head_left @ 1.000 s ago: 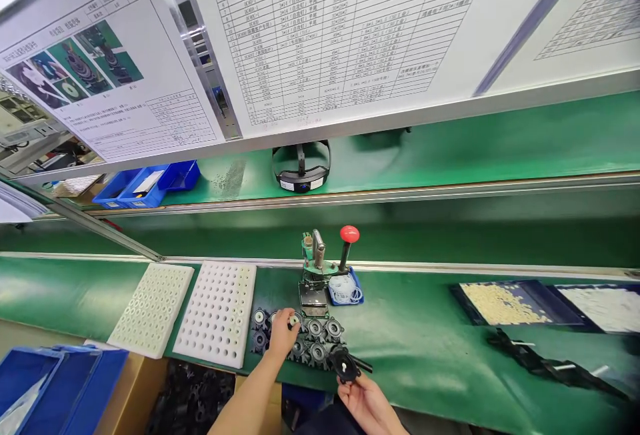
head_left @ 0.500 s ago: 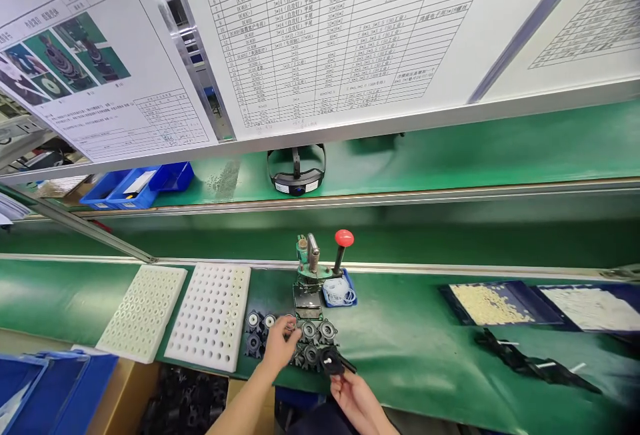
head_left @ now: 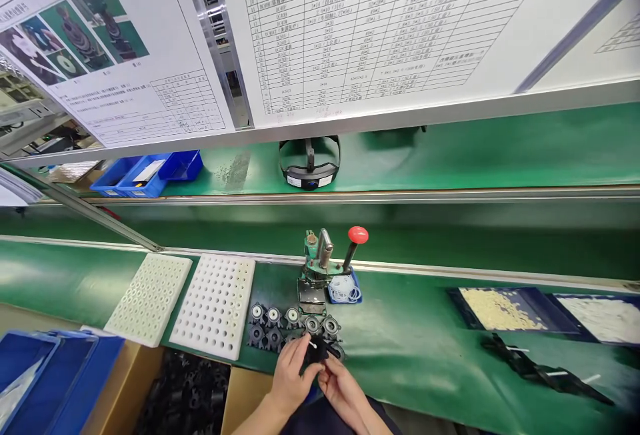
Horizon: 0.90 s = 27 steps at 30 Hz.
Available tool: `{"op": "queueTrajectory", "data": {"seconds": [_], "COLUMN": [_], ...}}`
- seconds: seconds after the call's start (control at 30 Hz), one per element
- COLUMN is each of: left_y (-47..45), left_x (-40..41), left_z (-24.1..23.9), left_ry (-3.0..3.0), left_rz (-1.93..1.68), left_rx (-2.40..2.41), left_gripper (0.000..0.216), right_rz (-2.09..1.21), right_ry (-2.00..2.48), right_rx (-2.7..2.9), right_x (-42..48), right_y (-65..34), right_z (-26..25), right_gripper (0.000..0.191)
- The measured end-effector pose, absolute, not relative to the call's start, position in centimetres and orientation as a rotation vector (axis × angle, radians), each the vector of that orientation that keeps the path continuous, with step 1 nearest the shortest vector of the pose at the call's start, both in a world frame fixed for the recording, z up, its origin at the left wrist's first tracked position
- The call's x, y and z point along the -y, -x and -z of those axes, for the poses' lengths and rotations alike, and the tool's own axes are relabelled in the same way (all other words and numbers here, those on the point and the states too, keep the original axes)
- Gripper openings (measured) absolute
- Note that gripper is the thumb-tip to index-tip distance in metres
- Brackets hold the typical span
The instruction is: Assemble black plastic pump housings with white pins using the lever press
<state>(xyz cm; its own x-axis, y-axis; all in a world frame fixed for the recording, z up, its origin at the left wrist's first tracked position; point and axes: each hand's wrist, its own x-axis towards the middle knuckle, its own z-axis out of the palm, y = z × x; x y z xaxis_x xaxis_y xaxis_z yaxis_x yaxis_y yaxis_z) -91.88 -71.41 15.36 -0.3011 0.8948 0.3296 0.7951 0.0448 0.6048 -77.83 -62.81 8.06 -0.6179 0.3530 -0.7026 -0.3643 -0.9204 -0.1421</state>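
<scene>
A black plastic part with a small white pin (head_left: 316, 349) is between my two hands, near the bench's front edge. My right hand (head_left: 343, 391) grips it from the lower right with bent fingers. My left hand (head_left: 293, 371) closes on its left side, thumb and fingers touching it; the exact finger contact is partly covered. Just beyond the hands, round black housings (head_left: 273, 317) stand in two rows, several with pale rings in their centres. My hands hide some of the front row.
Behind the housings stands a green hand press with a red knob (head_left: 358, 235), beside a blue tray of white rings (head_left: 345, 288). Two white perforated boards (head_left: 213, 305) lie left. At right are trays of small cream pieces (head_left: 500, 309) and black strip-like parts (head_left: 545, 371).
My left hand has left the row of housings and come back to the black part in my right hand. Both hands are now together, and the camera view has shifted slightly.
</scene>
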Motion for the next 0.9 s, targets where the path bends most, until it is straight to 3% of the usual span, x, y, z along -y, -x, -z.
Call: {"op": "queueTrajectory", "data": {"seconds": [0.53,0.63,0.8,0.9], "left_y": [93.3,96.8,100.0,100.0], "left_x": [72.2,70.2,66.7,65.5], "left_z": [-13.7,-11.7,-8.3,-7.2], "left_ry": [-1.560,-1.340,-1.322,-1.302], "left_rz": [-1.047,-0.755,-0.503,-0.405], "left_rx": [-2.206,-2.389,-2.279,-2.263], "left_gripper": [0.028,0.045,0.085,0.092], "right_rz": [-2.560,-2.533,-2.504,-2.499], "right_ry": [1.006,0.989,1.001,1.007], "right_rx": [0.143,0.137,0.131,0.128], "right_x": [61.9,61.4,61.2,61.0], "right_y": [76.5,75.9,75.1,74.8], "right_z": [-7.7,-7.8,-7.7,-7.8], "right_gripper": [0.048,0.046,0.048,0.047]}}
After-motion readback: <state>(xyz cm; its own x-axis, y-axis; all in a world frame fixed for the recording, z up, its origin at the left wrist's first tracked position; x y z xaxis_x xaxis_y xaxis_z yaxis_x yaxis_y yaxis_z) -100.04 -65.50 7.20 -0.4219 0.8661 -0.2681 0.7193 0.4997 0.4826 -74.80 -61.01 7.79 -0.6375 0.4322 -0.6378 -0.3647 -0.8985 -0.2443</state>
